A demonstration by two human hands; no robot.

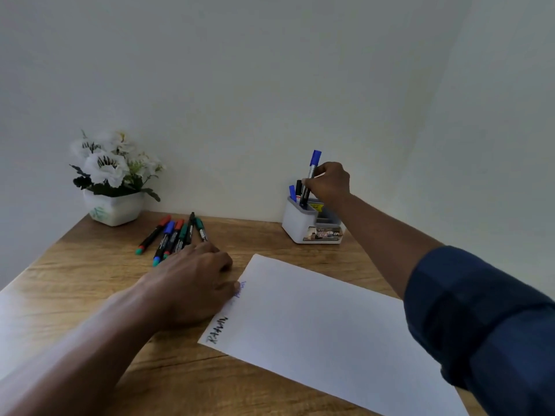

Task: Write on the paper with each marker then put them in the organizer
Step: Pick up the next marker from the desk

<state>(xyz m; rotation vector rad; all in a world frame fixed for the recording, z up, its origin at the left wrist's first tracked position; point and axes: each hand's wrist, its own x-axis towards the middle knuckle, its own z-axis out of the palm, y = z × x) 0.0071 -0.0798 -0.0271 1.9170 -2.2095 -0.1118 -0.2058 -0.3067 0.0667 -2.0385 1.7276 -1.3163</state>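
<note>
Organizer (295, 225) holds two markers (295, 192); right hand (329, 183) pinches a blue one (313, 163) into it; six markers (177, 234) remain mid-left, beside loosely curled left hand (192, 283).

six markers (169, 235) lie on the worktop (90, 280). three more are at the organizer (295, 225): two standing inside, one blue-capped marker (313, 163) in the right hand (329, 183). one organizer, one sheet of paper (315, 325), one flower pot (115, 208), and two hands, counting the left hand (192, 280).

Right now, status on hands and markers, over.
Right hand grips blue marker, tip in organizer. Left hand at paper edge beside loose markers, grip unclear. Nothing blocking organizer.
</note>
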